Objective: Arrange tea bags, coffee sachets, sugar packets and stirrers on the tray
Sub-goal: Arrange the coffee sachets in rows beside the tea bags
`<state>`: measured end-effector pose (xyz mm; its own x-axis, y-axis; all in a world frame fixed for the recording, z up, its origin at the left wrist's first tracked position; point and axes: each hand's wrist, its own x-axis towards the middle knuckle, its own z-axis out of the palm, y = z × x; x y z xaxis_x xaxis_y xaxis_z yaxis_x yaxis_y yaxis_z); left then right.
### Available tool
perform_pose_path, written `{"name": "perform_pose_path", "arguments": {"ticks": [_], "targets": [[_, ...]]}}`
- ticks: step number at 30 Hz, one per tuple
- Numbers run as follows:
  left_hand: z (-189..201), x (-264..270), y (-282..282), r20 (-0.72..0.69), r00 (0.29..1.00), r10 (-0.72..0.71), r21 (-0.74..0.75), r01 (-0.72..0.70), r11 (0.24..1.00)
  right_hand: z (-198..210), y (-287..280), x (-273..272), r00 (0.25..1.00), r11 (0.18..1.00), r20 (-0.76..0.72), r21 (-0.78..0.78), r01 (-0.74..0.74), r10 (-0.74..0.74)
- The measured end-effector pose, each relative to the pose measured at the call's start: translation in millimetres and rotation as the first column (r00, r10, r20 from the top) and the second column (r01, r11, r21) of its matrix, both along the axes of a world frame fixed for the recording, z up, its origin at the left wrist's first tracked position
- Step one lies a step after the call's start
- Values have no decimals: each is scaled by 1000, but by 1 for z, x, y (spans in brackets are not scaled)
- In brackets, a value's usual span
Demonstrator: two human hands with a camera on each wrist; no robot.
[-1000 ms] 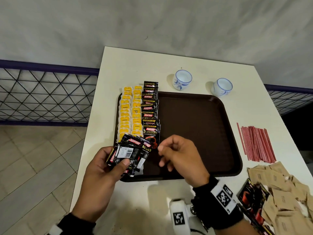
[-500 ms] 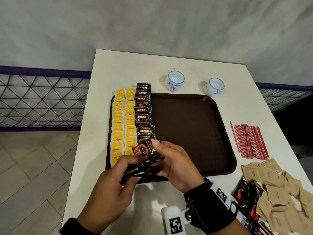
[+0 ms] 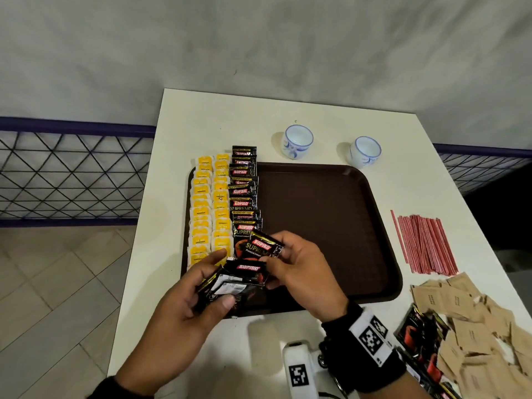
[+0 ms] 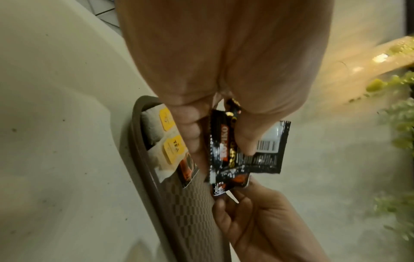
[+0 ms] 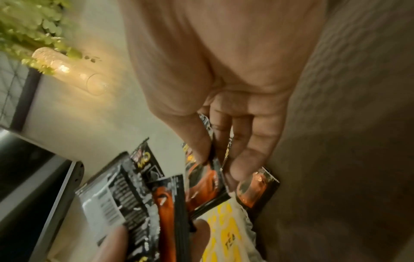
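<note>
A brown tray (image 3: 331,220) lies on the white table. Along its left side run two rows of yellow tea bags (image 3: 210,208) and one row of black coffee sachets (image 3: 243,194). My left hand (image 3: 198,295) grips a fanned stack of coffee sachets (image 3: 236,283) over the tray's front left corner; the same stack (image 4: 235,152) fills the left wrist view. My right hand (image 3: 290,263) pinches one coffee sachet (image 3: 263,249) just above that stack, at the near end of the sachet row. In the right wrist view thumb and fingers pinch this sachet (image 5: 208,177).
Red stirrers (image 3: 423,243) lie right of the tray. A heap of brown sugar packets (image 3: 475,326) with more coffee sachets (image 3: 414,335) sits at the front right. Two white-and-blue cups (image 3: 298,141) (image 3: 365,151) stand behind the tray. The table's left edge borders a railing and floor.
My right hand reached to the stack in my left hand and now pinches one sachet lifted clear of it. The left hand turned the stack flatter.
</note>
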<state>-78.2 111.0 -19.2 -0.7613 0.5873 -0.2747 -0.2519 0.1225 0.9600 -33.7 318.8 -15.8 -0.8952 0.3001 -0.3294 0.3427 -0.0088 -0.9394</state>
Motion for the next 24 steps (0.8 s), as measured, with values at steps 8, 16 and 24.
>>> {"name": "perform_pose_path", "arguments": {"ticks": [8, 16, 24], "targets": [[1, -1, 2, 54, 997, 62, -4, -62, 998, -5, -4, 0, 999, 989, -38, -151, -11, 5], [-1, -1, -1, 107, 987, 122, -4, -122, 992, -6, -10, 1, 999, 994, -14, -99, -49, 47], [-1, 1, -2, 73, 991, 115, -91, -108, 990, -3, -14, -2, 1000, 1000, -4, -21, 5, -5]]}}
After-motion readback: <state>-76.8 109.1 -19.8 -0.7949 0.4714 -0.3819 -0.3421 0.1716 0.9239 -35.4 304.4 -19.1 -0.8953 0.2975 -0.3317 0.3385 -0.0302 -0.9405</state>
